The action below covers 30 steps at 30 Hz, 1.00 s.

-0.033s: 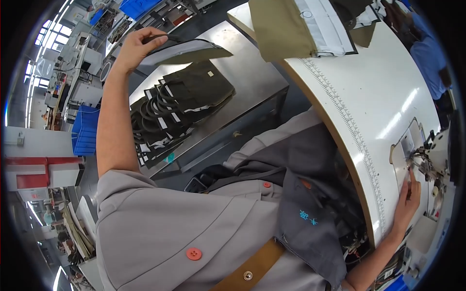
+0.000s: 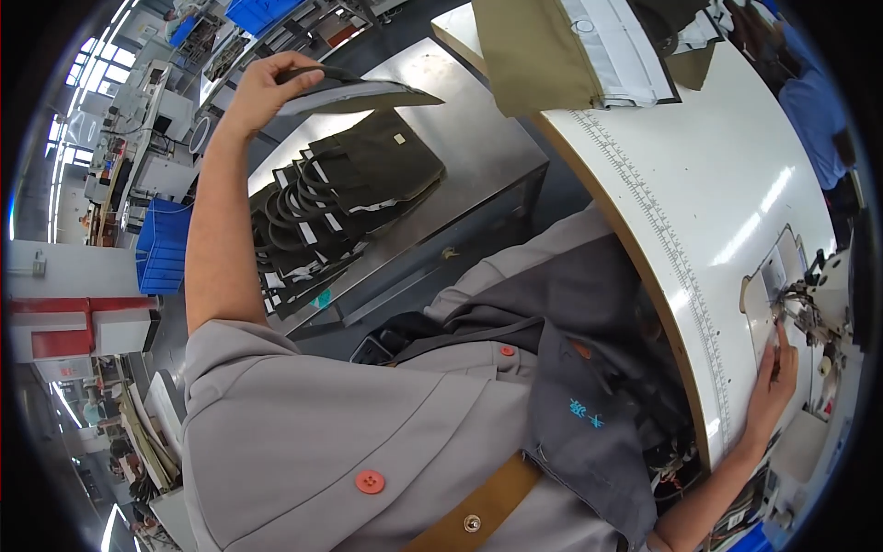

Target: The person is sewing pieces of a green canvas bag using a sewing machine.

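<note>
My left hand (image 2: 262, 97) is raised over a metal table and closed on the edge of a dark olive fabric piece (image 2: 368, 96). The piece hangs bent, showing a pale underside. Below it lies a stack of dark olive fabric pieces (image 2: 377, 161) with curved dark loops and white strips along one end. On the white sewing table, my right hand (image 2: 773, 377) rests beside the needle area of a sewing machine (image 2: 823, 294). Its index finger points to the presser foot while the other fingers curl around something small and dark, too unclear to name.
The steel table (image 2: 487, 138) stands left of the white sewing table (image 2: 681, 166), with a gap between them. Olive and white fabric pieces (image 2: 543, 55) overhang the sewing table's far edge. A person in blue (image 2: 809, 120) sits at far right. Blue bins (image 2: 163, 247) stand at left.
My left hand and the fabric piece have shifted very slightly, with the piece a little more tilted and its pale underside showing differently. My right hand stays in place.
</note>
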### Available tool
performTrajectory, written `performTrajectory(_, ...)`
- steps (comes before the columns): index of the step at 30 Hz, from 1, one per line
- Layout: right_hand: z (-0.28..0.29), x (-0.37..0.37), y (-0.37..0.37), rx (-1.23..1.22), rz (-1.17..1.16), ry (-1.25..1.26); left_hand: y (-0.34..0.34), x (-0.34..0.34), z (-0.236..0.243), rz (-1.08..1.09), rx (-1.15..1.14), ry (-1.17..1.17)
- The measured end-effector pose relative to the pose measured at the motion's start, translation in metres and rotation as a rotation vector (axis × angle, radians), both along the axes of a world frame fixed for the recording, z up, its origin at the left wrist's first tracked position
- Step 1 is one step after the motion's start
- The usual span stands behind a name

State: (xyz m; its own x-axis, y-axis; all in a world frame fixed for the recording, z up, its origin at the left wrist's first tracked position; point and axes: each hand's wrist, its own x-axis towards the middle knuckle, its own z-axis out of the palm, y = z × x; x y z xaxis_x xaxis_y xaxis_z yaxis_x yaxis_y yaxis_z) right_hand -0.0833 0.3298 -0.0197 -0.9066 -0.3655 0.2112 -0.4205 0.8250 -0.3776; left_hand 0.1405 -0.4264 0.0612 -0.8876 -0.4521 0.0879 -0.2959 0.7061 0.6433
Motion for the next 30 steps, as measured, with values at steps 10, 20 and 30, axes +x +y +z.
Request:
performTrajectory(10, 0.005, 0.007, 0.001, 0.055, -0.046, -0.015, -0.017, 0.009, -0.094, 0.068, -0.13, -0.058)
performTrajectory(20, 0.002, 0.005, 0.006, 0.087, -0.031, 0.022, -0.1, 0.034, -0.146, 0.61, 0.52, 0.275)
performTrajectory(30, 0.009, 0.011, 0.006, 0.084, -0.062, 0.005, -0.049, 0.053, -0.18, 0.764, -0.492, -0.605)
